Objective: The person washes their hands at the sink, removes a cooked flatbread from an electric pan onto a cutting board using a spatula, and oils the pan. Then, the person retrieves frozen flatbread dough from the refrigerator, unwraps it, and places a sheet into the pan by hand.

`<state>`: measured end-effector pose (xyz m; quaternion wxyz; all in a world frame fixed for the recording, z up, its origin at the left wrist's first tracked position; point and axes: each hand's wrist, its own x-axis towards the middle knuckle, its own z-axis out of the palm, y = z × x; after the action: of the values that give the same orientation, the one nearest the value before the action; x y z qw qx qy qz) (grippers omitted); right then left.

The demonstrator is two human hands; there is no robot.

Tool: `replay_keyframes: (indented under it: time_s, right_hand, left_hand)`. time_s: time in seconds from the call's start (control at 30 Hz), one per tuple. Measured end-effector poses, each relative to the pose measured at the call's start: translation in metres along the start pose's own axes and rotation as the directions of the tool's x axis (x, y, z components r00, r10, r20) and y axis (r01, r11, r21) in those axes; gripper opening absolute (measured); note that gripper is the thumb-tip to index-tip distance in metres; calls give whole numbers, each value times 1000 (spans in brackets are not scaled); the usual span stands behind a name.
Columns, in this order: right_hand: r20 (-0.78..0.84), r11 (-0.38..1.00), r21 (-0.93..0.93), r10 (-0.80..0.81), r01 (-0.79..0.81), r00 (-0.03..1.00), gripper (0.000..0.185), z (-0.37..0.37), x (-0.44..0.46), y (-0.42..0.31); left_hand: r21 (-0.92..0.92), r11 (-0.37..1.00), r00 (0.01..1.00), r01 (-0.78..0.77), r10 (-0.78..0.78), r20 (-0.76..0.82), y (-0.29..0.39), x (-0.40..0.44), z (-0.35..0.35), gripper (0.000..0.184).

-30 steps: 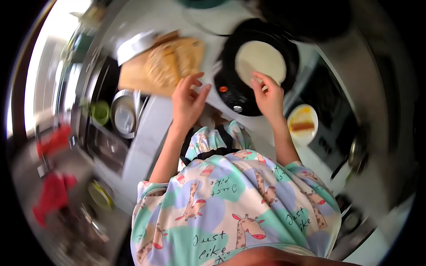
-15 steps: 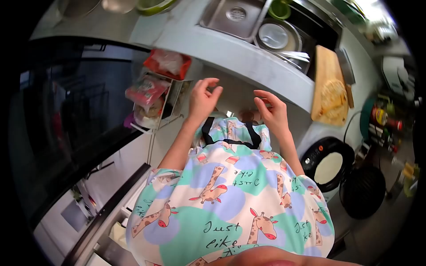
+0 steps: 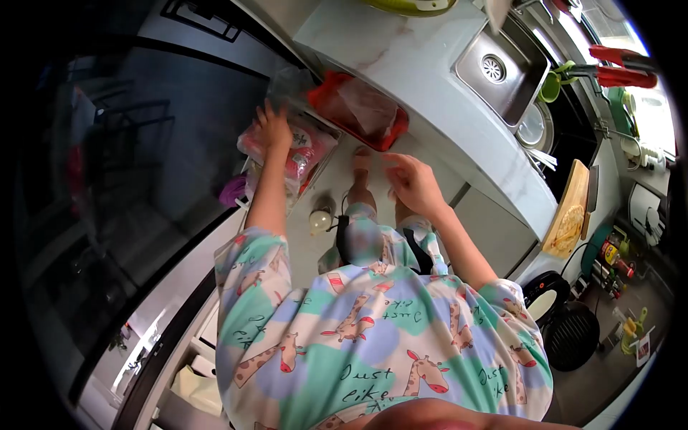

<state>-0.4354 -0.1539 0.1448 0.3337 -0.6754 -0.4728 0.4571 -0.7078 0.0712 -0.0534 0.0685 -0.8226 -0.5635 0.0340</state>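
My left hand (image 3: pixel 273 130) lies over a pink-and-clear plastic package (image 3: pixel 304 147) on top of a narrow rack, its fingers spread. Whether the fingers press on the package or just hover cannot be made out. Beside it, a red bin (image 3: pixel 358 111) holds a crumpled translucent plastic bag (image 3: pixel 367 106). My right hand (image 3: pixel 416 185) hangs in the air in front of the counter, below the bin, with loosely bent fingers and nothing visible in them.
A marble-patterned counter (image 3: pixel 401 68) runs along the far side with a steel sink (image 3: pixel 494 68). A wooden board (image 3: pixel 570 208) carries flatbreads (image 3: pixel 567 226). Nearby stands an open round electric griddle (image 3: pixel 570 337). A dark glossy panel (image 3: pixel 165 158) is at left.
My view has turned left, so the rack and red bin now sit nearer the middle. My left hand has moved left and forward to the package. The right hand stays in the air.
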Motion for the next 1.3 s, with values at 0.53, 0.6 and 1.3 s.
replay_keyframes:
  time_s: [0.53,0.6,1.3]
  right_hand:
    - [283,695,637,192,-334,940,31,55,75,50]
    - [41,801,570,191,-180,981,15,56,89,67]
    - [-148,757,-652,-64,-49,987,50,128,243,284]
  left_hand:
    - [-550,-615,822,565,358,444,80,-83,-118,16]
    - [-574,-614,823,542,249,511,106,-59,-125,22]
    - [-258,913,862,-317,391,324,215,36,114,37]
